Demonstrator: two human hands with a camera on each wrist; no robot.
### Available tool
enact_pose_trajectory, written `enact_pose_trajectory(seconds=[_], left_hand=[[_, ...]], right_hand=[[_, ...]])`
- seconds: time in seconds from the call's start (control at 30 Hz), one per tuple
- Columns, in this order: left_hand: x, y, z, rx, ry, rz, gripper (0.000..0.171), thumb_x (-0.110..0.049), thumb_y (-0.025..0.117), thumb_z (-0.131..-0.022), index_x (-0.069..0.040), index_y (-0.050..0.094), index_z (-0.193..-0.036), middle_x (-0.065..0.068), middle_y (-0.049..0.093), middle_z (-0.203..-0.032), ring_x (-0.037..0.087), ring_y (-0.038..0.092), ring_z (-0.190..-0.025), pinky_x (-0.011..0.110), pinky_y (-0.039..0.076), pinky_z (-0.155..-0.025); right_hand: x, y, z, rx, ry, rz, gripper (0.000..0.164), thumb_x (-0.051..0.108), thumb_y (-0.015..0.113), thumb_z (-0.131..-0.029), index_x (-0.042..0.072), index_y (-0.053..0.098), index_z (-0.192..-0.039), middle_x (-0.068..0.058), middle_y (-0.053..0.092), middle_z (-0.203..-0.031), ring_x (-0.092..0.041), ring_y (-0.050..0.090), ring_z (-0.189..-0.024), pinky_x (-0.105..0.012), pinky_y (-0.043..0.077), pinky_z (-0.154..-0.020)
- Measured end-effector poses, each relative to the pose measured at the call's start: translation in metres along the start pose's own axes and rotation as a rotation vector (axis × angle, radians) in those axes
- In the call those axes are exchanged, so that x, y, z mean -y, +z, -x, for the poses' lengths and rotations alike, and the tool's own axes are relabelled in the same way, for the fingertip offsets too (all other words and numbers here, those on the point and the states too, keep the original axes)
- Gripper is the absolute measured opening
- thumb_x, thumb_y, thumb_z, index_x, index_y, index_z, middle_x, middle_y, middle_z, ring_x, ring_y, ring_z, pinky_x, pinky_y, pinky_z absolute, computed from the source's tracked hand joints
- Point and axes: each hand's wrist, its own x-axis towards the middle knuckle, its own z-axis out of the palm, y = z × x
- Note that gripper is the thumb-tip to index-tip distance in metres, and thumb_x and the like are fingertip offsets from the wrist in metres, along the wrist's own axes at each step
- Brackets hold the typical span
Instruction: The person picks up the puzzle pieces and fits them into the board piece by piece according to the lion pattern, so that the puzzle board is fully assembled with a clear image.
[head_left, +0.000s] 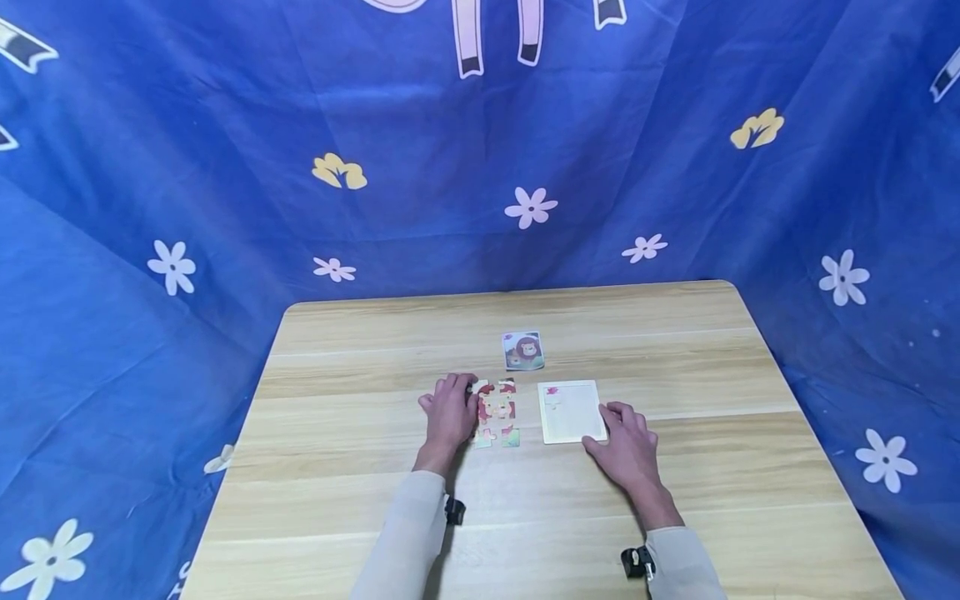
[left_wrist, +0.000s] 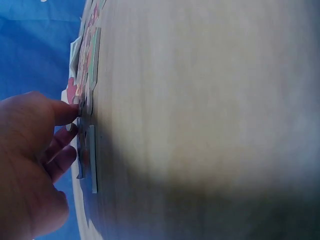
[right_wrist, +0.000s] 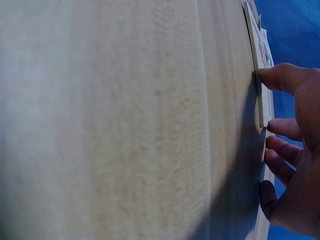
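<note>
Several jigsaw pieces (head_left: 507, 410) in red, cream and green lie in loose rows on the table. My left hand (head_left: 450, 412) is at their left side, thumb and fingertips bent down among them. In the left wrist view the thumb (left_wrist: 65, 113) touches the edge of the pieces; whether a piece is pinched is hidden. My right hand (head_left: 628, 442) grips the near right corner of a white square puzzle tray (head_left: 573, 437), thumb at the near edge and fingers along the right side. One piece (head_left: 553, 402) lies in the tray's far left corner.
Beyond the pieces lies a picture card (head_left: 523, 351) with a lion on it. The wooden table (head_left: 337, 517) has rounded far corners. A blue cloth (head_left: 420, 117) with flowers hangs behind and at both sides.
</note>
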Motion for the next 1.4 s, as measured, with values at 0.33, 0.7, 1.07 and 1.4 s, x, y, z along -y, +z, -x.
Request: enact_pose_trajectory(seconds=[0.33, 0.7, 1.07, 1.4], left_hand=[[-0.002, -0.002, 0.0, 0.015, -0.054, 0.139, 0.024, -0.021, 0.066, -0.09, -0.022, 0.064, -0.114, 0.003, 0.065, -0.108, 0.027, 0.055, -0.103, 0.049, 0.029, -0.085], [-0.008, -0.004, 0.0, -0.009, -0.095, 0.23, 0.018, -0.023, 0.064, -0.09, -0.021, 0.066, -0.108, 0.001, 0.067, -0.101, 0.025, 0.061, -0.099, 0.046, 0.028, -0.087], [-0.019, 0.002, 0.007, -0.045, -0.019, 0.298, 0.015, -0.021, 0.065, -0.089, -0.021, 0.067, -0.104, -0.003, 0.066, -0.091, 0.022, 0.061, -0.09, 0.045, 0.03, -0.085], [-0.037, 0.012, 0.008, -0.036, 0.019, 0.311, 0.011, -0.021, 0.065, -0.089, -0.022, 0.069, -0.1, -0.005, 0.07, -0.09, 0.018, 0.063, -0.086, 0.045, 0.03, -0.087]], right_hand=[[-0.001, 0.001, 0.0, -0.006, -0.007, 0.0, 0.073, 0.046, 0.07, -0.079, 0.007, 0.052, -0.139, -0.01, 0.045, -0.142, -0.032, 0.041, -0.124, -0.051, 0.033, -0.086], [0.0, 0.0, 0.0, -0.011, -0.013, 0.002, 0.073, 0.046, 0.07, -0.08, 0.007, 0.052, -0.138, -0.011, 0.046, -0.141, -0.032, 0.041, -0.125, -0.051, 0.032, -0.086], [0.0, 0.0, 0.001, 0.002, -0.001, -0.005, 0.074, 0.046, 0.07, -0.079, 0.007, 0.051, -0.139, -0.01, 0.045, -0.142, -0.031, 0.041, -0.124, -0.049, 0.032, -0.086], [0.0, 0.0, 0.001, -0.003, -0.007, -0.011, 0.073, 0.046, 0.07, -0.079, 0.007, 0.052, -0.138, -0.01, 0.046, -0.142, -0.032, 0.041, -0.125, -0.05, 0.032, -0.086]])
